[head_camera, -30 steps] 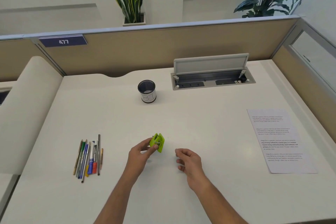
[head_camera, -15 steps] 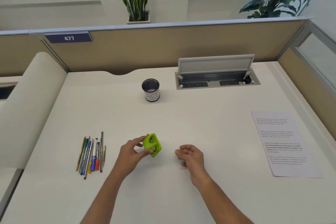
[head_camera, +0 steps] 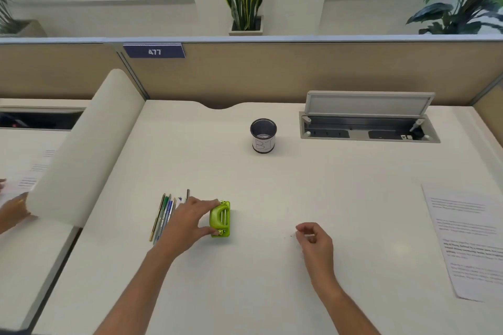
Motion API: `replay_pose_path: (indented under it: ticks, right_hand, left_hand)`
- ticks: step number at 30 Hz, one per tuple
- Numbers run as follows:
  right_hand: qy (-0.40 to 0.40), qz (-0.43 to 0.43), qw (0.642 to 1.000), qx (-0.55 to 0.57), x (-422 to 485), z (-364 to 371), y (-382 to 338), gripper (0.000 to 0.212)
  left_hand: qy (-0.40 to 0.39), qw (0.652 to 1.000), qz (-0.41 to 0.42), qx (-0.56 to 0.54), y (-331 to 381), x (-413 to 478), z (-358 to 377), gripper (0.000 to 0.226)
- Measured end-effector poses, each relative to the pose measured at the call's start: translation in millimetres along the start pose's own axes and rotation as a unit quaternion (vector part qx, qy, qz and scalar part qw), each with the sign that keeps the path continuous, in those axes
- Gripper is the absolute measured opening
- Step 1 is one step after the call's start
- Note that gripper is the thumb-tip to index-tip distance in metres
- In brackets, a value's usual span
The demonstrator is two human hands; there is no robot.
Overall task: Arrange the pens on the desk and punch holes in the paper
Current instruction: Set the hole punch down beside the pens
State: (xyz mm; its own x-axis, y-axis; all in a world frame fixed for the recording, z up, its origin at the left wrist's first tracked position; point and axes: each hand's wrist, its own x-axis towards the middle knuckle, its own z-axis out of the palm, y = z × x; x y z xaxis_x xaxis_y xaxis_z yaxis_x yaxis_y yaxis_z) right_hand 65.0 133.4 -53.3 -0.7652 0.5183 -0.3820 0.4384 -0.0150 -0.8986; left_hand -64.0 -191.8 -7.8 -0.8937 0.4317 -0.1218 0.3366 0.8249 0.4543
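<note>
A small green hole punch (head_camera: 221, 219) rests flat on the white desk (head_camera: 245, 185), and my left hand (head_camera: 190, 221) grips it from its left side with thumb and fingers. Several pens and pencils (head_camera: 163, 216) lie side by side just left of that hand, partly hidden by it. My right hand (head_camera: 314, 243) hovers low over the desk to the right with its fingers curled, holding nothing I can make out. A printed sheet of paper (head_camera: 468, 242) lies at the desk's right edge. A black mesh pen cup (head_camera: 263, 135) stands upright further back.
An open cable hatch (head_camera: 367, 122) with its lid raised sits at the back right. A rounded white divider (head_camera: 81, 152) borders the desk's left side. Beyond it, another person's hand (head_camera: 12, 209) rests by papers on the neighbouring desk. Partition walls enclose the back.
My left hand has turned the hole punch and set it down flat on the desk, nearer the pens. My right hand has stayed to the right, fingers curled. The view shifted left.
</note>
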Motion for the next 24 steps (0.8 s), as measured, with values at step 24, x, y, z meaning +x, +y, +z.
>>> replay_pose_path:
  ticks: [24]
  right_hand:
    - [-0.249, -0.355, 0.746, -0.505, 1.3, 178.8, -48.1, 0.085]
  left_hand:
    - [-0.034, 0.997, 0.023, 0.062, -31.8, 5.8, 2.6, 0.078]
